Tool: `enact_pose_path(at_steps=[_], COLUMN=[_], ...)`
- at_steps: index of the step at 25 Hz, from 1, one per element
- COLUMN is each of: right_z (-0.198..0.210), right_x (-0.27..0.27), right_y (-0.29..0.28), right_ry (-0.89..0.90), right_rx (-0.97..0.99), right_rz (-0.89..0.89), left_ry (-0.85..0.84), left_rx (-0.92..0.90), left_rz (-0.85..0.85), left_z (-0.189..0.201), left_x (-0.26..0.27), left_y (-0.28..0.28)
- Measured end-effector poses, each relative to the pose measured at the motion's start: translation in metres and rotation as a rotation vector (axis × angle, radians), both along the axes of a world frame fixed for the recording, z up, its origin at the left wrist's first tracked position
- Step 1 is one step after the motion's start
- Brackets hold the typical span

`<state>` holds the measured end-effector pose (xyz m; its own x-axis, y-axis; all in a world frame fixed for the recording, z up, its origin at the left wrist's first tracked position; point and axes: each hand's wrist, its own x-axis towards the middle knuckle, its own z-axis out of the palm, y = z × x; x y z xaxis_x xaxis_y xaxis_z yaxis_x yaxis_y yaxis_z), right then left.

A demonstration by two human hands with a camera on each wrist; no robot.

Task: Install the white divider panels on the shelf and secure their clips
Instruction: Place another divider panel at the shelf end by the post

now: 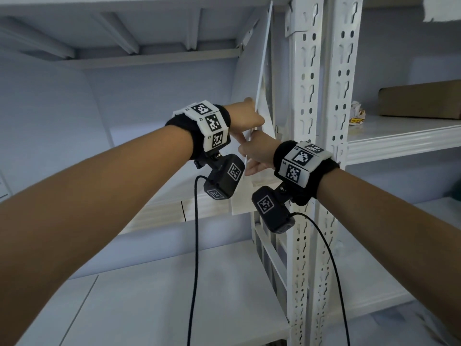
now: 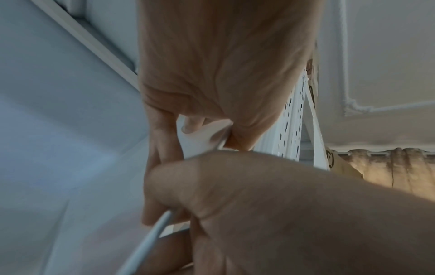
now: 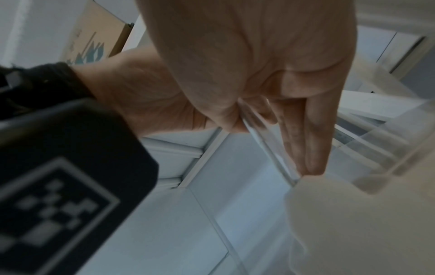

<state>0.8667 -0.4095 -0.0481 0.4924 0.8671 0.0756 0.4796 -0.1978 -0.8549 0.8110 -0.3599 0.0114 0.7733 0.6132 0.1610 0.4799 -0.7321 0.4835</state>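
Standing at frame centre-right, white slotted shelf uprights (image 1: 308,146) with shelf board (image 1: 154,295) lower centre; white divider panel (image 1: 264,78) leans tilted just left of the uprights, top edge up near the upper shelf underside. Cardboard box (image 1: 421,98) on right-hand shelf, upper right. Left hand (image 1: 245,116) pinches the panel's front edge, thumb and fingers clamped either side. Right hand (image 1: 257,156) just below it, thumb and straight fingers also pinching that edge. Clips not discernible

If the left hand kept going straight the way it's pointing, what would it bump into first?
Probably the white divider panel. The left hand already grips its front edge, pointing toward the slotted shelf post just behind, though depth is hard to judge.
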Motion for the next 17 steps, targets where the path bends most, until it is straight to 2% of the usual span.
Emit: enact_pose_path(at_steps=[7, 17], right_z=[-0.004, -0.011], right_x=[-0.002, -0.014], right_y=[0.002, 0.005], right_ry=[-0.04, -0.277], right_rx=[-0.008, 0.01], right_rz=[-0.02, -0.017], left_ry=[-0.049, -0.168], left_rx=[-0.035, -0.16], left_rz=[-0.018, -0.015], left_z=[-0.006, -0.021], left_x=[0.001, -0.019], left_y=[0.003, 0.007])
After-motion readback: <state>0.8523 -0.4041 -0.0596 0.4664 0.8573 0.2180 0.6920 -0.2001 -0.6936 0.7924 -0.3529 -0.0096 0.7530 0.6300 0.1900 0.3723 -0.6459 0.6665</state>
